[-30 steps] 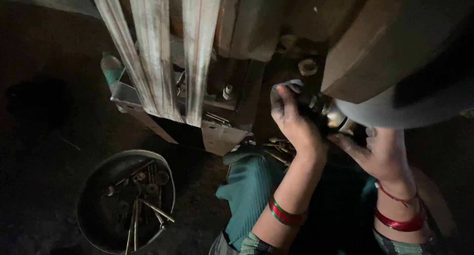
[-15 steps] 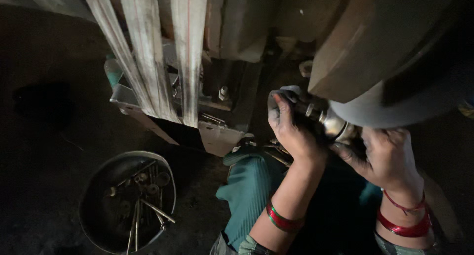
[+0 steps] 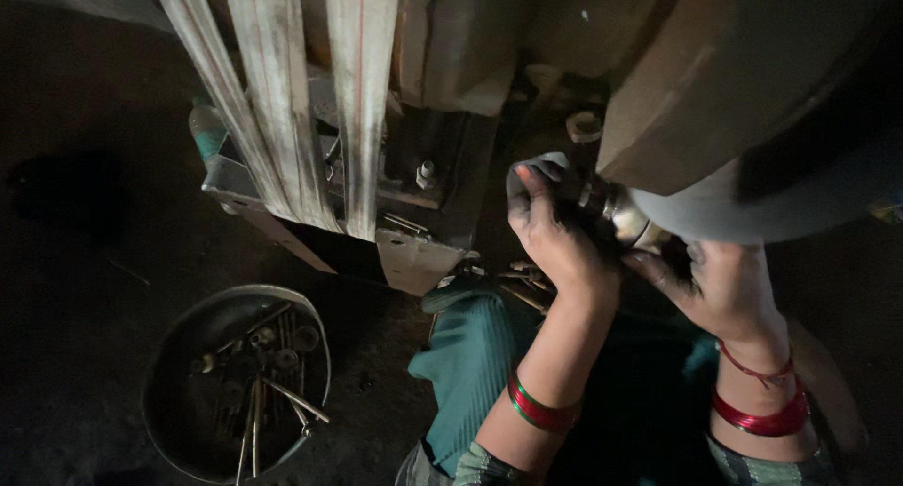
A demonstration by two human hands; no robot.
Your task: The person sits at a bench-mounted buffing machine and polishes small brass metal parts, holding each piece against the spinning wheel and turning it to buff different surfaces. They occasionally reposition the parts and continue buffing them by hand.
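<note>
My left hand point(image 3: 555, 237) has shifted slightly along the metal fitting point(image 3: 616, 213), and my right hand point(image 3: 720, 288) seems to have closed in beneath it.

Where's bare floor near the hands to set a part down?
The dark floor left of the round pan of bolts, below the belts, lies bare. A smaller patch lies between the pan and the green cloth. It is crowded where the left hand and right hand grip the metal fitting.

Dim light, dark grimy floor point(image 3: 85, 288), round metal pan of bolts and washers point(image 3: 179, 354), pale worn flat belts point(image 3: 282, 100) overhead
</note>
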